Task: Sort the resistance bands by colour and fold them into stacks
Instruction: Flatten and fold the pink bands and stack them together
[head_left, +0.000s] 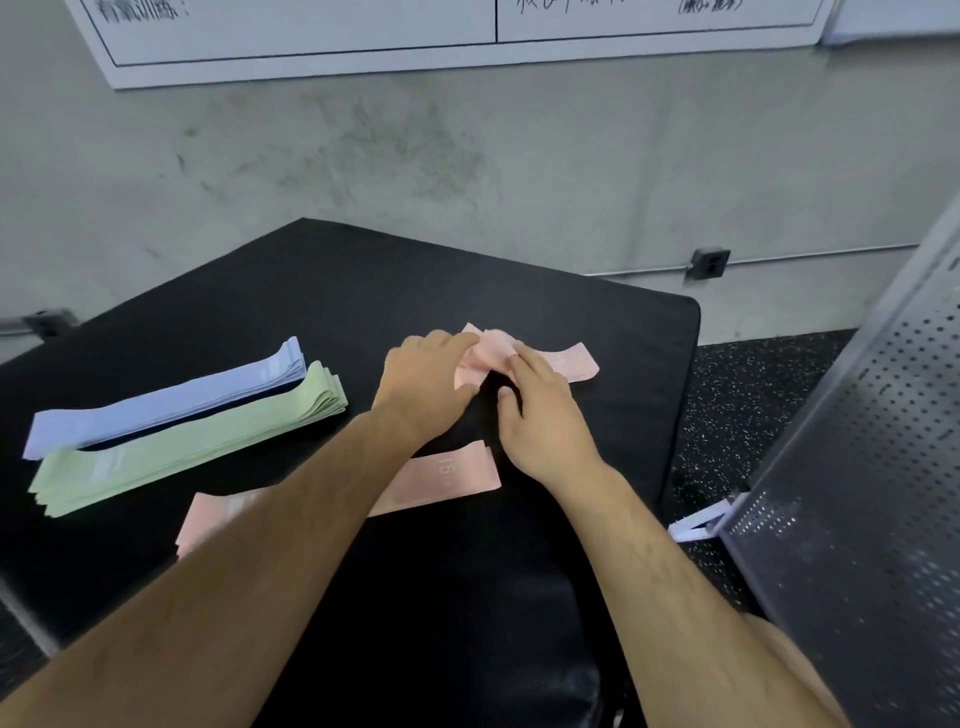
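Note:
A stack of blue bands (166, 400) lies at the left of the black table (322, 291), with a stack of green bands (187, 447) just in front of it. A flat pink band (441, 480) lies nearer me, partly under my left forearm. A crumpled pink band (550, 358) lies at the table's far right. My left hand (426, 379) grips its bunched left part. My right hand (540, 410) pinches the band's middle with its fingertips.
A perforated grey metal panel (857, 493) stands close at the right. Behind the table is a grey concrete wall with a white board (415, 47) and a socket box (709, 262). Speckled dark floor (737, 395) shows right of the table.

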